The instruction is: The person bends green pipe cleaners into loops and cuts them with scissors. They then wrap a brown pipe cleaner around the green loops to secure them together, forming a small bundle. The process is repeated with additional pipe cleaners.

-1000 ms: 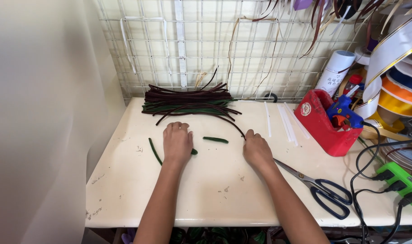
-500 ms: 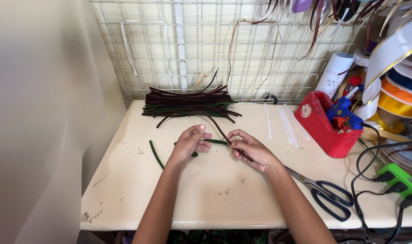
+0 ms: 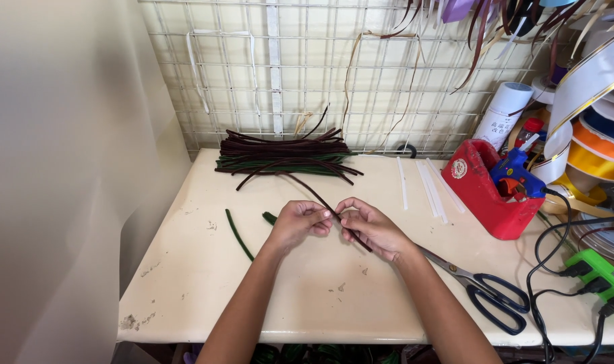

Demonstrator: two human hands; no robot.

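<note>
Both the left hand [image 3: 299, 222] and right hand [image 3: 371, 228] pinch one dark stem [image 3: 314, 193] above the worktop [image 3: 186, 283]; I'd keep both fingertip grips close together for control.

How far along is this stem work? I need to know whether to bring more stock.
Done: two green pieces lie loose on the table, one partly hidden behind the left hand. In hand: both hands, left and right hand, pinch one dark brown stem between them. Left: a full pile of brown and green stems sits by the wire grid, untouched. The scissors lie unused beside the right arm.
</note>
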